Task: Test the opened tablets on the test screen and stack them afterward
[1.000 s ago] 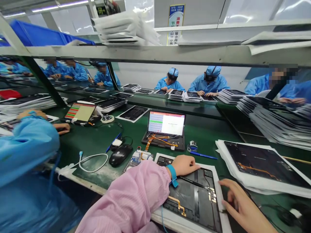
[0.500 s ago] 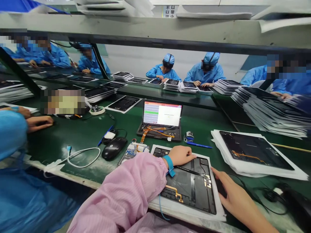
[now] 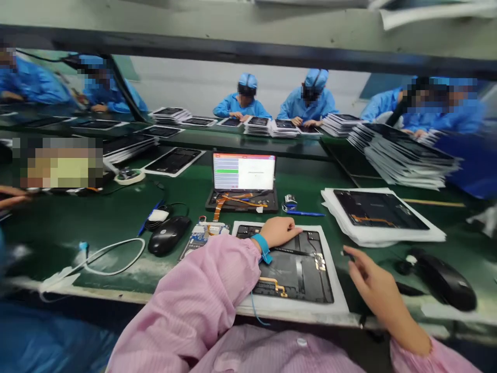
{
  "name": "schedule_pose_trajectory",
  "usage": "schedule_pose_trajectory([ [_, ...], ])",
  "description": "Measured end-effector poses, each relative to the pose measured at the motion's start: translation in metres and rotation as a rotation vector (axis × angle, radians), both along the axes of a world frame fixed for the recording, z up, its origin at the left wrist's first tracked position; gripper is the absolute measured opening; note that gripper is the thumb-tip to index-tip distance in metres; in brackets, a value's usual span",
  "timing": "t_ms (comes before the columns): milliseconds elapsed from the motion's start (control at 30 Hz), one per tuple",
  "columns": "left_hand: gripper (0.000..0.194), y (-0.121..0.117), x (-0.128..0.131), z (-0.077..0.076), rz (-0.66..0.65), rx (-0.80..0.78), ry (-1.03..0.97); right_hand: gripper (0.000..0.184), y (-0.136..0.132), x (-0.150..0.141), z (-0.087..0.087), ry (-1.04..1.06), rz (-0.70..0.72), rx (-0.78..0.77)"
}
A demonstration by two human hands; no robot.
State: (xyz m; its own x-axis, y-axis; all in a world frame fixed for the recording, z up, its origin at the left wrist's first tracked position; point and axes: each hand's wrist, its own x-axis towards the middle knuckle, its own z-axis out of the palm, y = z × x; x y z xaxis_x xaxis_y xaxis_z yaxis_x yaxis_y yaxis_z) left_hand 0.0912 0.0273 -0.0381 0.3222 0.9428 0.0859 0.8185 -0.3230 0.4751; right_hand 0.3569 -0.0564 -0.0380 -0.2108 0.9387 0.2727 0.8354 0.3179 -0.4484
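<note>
An opened tablet back panel [image 3: 298, 272] lies on a white sheet [image 3: 337, 292] at the front of the green bench. My left hand [image 3: 278, 231], with a blue wrist strap, rests knuckles-up on the panel's top edge, fingers curled. My right hand [image 3: 367, 280] hovers just right of the panel, thumb and fingers pinched on a small dark part I cannot make out. Behind the panel a small test screen [image 3: 244, 172] stands lit, with orange flex cables in front of it.
A black mouse [image 3: 169, 235], a small circuit board [image 3: 204, 233] and a white cable [image 3: 104, 256] lie to the left. A stack of panels [image 3: 382, 215], a blue pen [image 3: 305, 213] and a black scanner [image 3: 442, 280] are to the right. Co-workers in blue sit across the bench.
The view has tilted down and shifted right. My right hand lifted off the panel's right edge and now pinches something small beside it. My left hand stayed on the panel.
</note>
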Motion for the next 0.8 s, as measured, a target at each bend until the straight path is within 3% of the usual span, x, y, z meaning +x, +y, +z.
schedule_pose_trajectory([
  [67, 0.043, 0.0, 0.001, 0.002, -0.001, -0.003, 0.011, 0.035, -0.003, -0.003, 0.007, 0.174, -0.036, -0.079],
  [200, 0.043, 0.003, 0.001, 0.004, -0.015, -0.024, 0.029, 0.053, -0.004, -0.008, 0.013, 0.447, 0.032, -0.264],
  [367, 0.041, 0.004, 0.0, 0.002, -0.03, -0.016, 0.01, 0.028, -0.005, -0.015, 0.015, 0.434, 0.028, -0.413],
  [667, 0.043, 0.004, 0.0, 0.001, -0.04, -0.007, -0.004, 0.032, 0.004, -0.025, 0.008, 0.517, 0.071, -0.377],
  [800, 0.045, 0.005, 0.0, 0.001, -0.044, 0.004, -0.01, 0.031, 0.008, -0.025, 0.004, 0.606, 0.063, -0.573],
])
